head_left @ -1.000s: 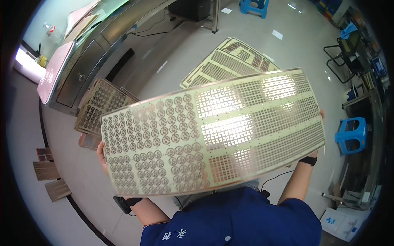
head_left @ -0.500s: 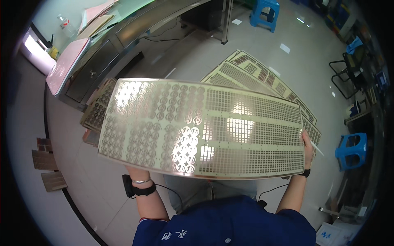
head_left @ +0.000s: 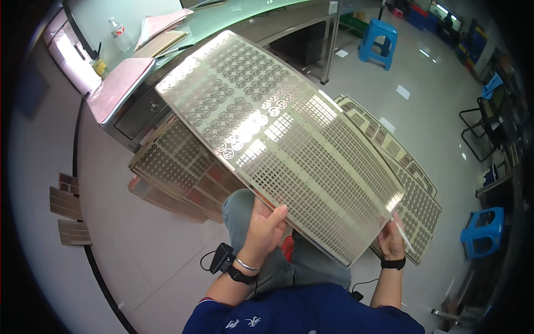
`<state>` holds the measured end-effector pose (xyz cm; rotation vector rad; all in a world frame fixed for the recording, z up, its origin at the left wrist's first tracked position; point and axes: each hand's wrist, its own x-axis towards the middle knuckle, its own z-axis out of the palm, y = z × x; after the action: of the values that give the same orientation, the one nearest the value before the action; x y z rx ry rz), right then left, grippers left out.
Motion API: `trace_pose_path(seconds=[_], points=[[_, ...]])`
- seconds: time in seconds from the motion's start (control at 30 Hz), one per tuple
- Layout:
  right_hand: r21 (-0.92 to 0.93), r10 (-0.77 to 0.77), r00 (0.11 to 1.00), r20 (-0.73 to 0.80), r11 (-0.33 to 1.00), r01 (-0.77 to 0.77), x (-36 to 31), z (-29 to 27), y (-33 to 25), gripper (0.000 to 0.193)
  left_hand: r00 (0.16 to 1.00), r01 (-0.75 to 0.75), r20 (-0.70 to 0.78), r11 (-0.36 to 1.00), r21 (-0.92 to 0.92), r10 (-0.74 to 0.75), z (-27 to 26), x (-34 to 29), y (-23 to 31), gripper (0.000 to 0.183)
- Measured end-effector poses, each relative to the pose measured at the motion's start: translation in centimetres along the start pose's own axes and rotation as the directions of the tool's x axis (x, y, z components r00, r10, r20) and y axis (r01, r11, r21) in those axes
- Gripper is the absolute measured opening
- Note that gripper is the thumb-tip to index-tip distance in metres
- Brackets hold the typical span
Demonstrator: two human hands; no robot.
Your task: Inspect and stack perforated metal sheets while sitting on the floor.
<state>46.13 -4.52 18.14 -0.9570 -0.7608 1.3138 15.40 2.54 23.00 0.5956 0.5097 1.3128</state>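
A large thin circuit-board panel (head_left: 311, 167), pale green with shiny metal rows of round and square patterns, is held aslant before me. My left hand (head_left: 266, 225) is closed on its near left edge, thumb on top and fingers hidden beneath. At the lower right corner my right hand (head_left: 391, 239) grips the edge, its fingers partly behind the panel. A slim white pen-like stick (head_left: 403, 234) juts out from that same hand. Beyond the right edge lie more panels (head_left: 417, 214), fanned over one another. Below the raised end, at left, is another stack of panels (head_left: 172, 153).
A glass-topped metal desk (head_left: 245, 25) runs across the upper left, with a pink folder (head_left: 123, 89) and a plastic bottle (head_left: 119, 34). Blue stools stand at the upper right (head_left: 379, 44) and right (head_left: 483, 232). Small panels (head_left: 65, 201) lean on the left wall.
The panel has turned, its left end swinging up and its right end down toward me. My left hand has moved right and now shows in front of the panel's edge.
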Motion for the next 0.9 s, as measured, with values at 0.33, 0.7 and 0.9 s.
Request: trace_pose_path(seconds=[0.33,0.7,0.9], points=[[0.220,0.033,0.967,0.253,0.971,-0.090,3.5,0.4,-3.1,0.064,0.941,0.169,0.253,0.961,0.218,-0.223,-3.5,1.6,3.2,0.058],[0.194,-0.215,0.967,-0.139,0.951,0.240,7.0,3.2,-2.7,0.032,0.851,0.342,0.448,0.937,-0.075,-0.275,-5.3,1.6,0.9,0.067],[0.294,-0.282,0.915,-0.287,0.884,0.364,6.8,4.5,-2.8,0.039,0.966,0.248,0.036,0.876,-0.414,-0.256,-7.2,-2.1,-1.8,0.068]])
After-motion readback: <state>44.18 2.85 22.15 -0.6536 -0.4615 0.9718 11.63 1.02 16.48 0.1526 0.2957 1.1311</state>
